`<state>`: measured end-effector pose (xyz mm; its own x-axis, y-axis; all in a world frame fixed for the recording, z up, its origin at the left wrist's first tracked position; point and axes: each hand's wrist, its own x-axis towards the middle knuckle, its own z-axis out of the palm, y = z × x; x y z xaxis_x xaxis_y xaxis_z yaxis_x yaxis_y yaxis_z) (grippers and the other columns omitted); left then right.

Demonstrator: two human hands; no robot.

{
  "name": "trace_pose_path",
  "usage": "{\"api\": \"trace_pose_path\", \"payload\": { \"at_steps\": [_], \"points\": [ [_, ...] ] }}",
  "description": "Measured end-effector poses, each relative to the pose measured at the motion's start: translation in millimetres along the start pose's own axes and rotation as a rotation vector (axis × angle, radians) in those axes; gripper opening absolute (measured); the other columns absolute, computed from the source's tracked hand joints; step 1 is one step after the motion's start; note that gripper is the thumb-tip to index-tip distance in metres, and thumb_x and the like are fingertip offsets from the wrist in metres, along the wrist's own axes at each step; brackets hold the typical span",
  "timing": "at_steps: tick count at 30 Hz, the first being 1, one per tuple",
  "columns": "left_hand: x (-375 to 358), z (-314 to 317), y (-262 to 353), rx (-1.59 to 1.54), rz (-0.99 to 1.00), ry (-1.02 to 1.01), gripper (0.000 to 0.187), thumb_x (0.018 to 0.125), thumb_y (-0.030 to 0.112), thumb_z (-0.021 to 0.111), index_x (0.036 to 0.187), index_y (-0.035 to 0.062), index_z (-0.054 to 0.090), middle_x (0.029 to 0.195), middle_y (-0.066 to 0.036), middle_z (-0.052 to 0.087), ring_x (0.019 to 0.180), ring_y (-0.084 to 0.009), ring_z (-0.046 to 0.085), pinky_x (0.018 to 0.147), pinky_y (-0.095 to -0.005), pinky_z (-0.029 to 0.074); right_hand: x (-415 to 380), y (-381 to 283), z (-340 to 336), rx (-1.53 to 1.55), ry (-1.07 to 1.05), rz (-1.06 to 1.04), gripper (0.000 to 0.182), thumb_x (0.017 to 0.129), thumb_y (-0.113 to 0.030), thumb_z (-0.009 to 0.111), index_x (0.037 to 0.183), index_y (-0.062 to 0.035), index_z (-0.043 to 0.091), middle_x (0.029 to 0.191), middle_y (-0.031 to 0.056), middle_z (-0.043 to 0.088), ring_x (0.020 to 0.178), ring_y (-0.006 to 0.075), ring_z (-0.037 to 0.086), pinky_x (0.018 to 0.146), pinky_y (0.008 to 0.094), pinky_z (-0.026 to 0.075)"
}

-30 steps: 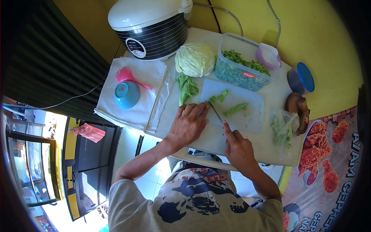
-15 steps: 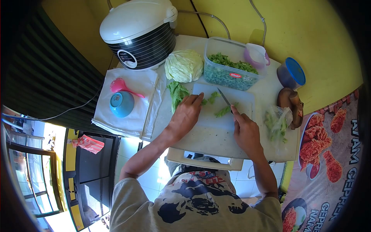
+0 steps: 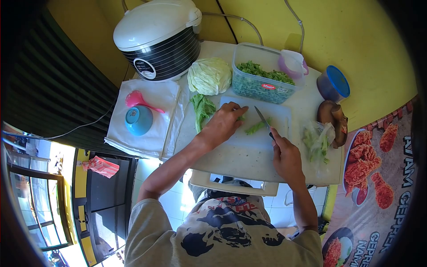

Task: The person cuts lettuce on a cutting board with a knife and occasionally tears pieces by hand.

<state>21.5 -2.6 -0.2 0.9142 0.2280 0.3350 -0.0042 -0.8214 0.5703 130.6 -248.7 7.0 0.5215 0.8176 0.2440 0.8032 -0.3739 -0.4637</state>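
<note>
My right hand (image 3: 287, 155) is closed round the dark handle of a kitchen knife (image 3: 262, 117), its blade pointing up and left over a white cutting board (image 3: 282, 116). My left hand (image 3: 226, 122) lies over the board's left part with bent fingers, gathering a bit of green lettuce that is mostly hidden underneath. Between the two hands, a cut lettuce piece (image 3: 256, 127) rests on the board beside the blade. A bunch of leafy lettuce (image 3: 203, 110) lies left of the board, behind my left wrist.
Behind the board stands a clear tub (image 3: 253, 92) of chopped greens with a purple-rimmed cup (image 3: 291, 66). A cabbage (image 3: 209, 76) and rice cooker (image 3: 160, 49) are further left. An upturned blue bowl (image 3: 138, 121) and pink ladle (image 3: 138, 99) sit left; a plastic bag of greens (image 3: 316, 142) lies right.
My left hand has slid right across the board, now covering small lettuce bits that showed beside it. The knife and my right hand have shifted slightly right and down.
</note>
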Motion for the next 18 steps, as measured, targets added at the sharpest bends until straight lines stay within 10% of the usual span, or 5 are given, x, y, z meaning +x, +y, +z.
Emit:
{"api": "trace_pose_path", "payload": {
  "at_steps": [18],
  "points": [
    [33, -13, -3, -0.042, 0.016, -0.125, 0.016, 0.091, 0.003, 0.071, 0.107, -0.0011, 0.073, 0.102, -0.020, 0.070, 0.099, -0.0378, 0.069, 0.089, -0.0448, 0.055, 1, 10, -2, 0.115, -0.052, 0.028, 0.055, 0.096, -0.001, 0.060, 0.150, -0.0118, 0.055, 0.095, 0.0160, 0.071, 0.080, 0.0349, 0.071, 0.073, 0.0454, 0.058]
  ]
}}
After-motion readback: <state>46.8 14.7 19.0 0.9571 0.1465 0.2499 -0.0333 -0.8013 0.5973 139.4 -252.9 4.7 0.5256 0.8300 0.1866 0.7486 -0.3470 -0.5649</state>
